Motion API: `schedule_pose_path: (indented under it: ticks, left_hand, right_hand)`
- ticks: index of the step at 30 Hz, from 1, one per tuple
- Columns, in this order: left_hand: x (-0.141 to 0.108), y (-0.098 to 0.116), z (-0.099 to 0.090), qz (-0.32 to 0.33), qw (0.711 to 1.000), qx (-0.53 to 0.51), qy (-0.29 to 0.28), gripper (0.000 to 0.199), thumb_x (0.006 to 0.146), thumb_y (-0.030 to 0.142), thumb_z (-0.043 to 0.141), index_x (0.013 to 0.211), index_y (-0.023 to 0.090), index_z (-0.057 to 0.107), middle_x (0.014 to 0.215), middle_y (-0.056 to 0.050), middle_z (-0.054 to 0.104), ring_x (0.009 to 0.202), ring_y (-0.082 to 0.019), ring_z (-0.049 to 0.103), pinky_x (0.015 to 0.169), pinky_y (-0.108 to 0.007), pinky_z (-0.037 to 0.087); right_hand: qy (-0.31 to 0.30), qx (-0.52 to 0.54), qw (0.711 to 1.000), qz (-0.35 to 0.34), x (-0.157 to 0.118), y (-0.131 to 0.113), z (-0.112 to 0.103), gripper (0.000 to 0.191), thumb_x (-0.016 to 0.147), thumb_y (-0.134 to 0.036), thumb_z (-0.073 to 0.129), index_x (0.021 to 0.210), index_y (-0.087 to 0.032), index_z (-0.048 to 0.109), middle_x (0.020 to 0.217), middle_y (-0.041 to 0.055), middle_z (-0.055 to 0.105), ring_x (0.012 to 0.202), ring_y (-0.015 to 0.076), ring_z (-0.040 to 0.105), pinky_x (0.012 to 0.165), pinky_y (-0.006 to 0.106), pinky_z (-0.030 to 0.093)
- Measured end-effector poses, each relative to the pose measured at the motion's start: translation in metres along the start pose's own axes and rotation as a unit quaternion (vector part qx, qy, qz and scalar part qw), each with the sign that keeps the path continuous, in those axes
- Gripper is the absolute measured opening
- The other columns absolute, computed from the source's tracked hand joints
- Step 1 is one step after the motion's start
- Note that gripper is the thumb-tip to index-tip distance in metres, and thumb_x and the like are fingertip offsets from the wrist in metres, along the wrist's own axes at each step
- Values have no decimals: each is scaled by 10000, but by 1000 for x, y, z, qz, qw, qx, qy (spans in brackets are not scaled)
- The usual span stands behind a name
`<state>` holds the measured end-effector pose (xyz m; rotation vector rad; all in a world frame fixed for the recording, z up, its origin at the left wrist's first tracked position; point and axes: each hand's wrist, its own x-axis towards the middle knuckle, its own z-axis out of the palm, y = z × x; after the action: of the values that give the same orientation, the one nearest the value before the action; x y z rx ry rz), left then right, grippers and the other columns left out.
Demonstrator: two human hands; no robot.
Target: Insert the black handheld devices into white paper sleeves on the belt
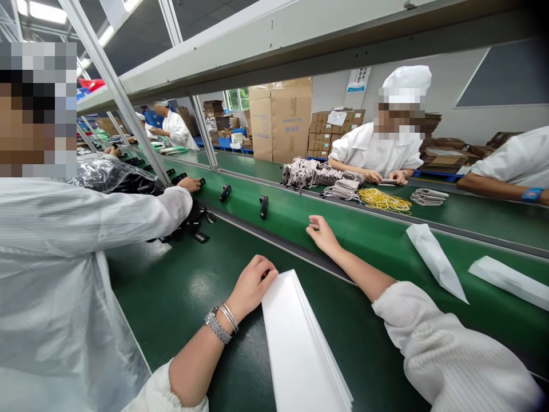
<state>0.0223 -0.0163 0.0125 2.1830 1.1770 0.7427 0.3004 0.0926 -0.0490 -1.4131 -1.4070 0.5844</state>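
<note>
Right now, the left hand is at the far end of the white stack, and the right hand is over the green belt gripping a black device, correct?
Not quite: the right hand grips no device; the head view shows its fingers loosely open over the green belt. The left hand is indeed at the white stack.

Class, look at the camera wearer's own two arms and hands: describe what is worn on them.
Both the left hand and right hand are gloveless. The whitish sleeves are loose, finely striped and gathered at the cuffs, ending on the forearms. On the left wrist are thin silver-coloured bangles and a wider link band; the right shows no jewellery.
</note>
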Motion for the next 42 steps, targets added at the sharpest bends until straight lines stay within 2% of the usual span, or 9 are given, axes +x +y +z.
schedule_pose_path:
  ticks: [18, 42]
  left_hand:
    - [0, 3, 0, -8, 1000, 4, -16, 243, 957, 346, 465, 909, 182, 639, 988, -57, 561, 873, -179, 568, 820, -334, 473]
    - [2, 0, 5, 1, 1000, 11, -19, 230, 954, 346, 476, 903, 190, 637, 985, -53, 571, 883, -180, 583, 812, -328, 484]
  right_hand:
    - [-8, -37, 999, -11, 0, 0, -1, 334, 843, -215, 548, 1174, -219, 505, 1308, 121, 577, 1135, 234, 628, 882, 401, 537]
    - [-13, -54, 998, -32, 0, 7, -2, 304, 851, -230, 551, 1154, -228, 539, 1256, 111, 590, 1126, 246, 621, 883, 426, 544]
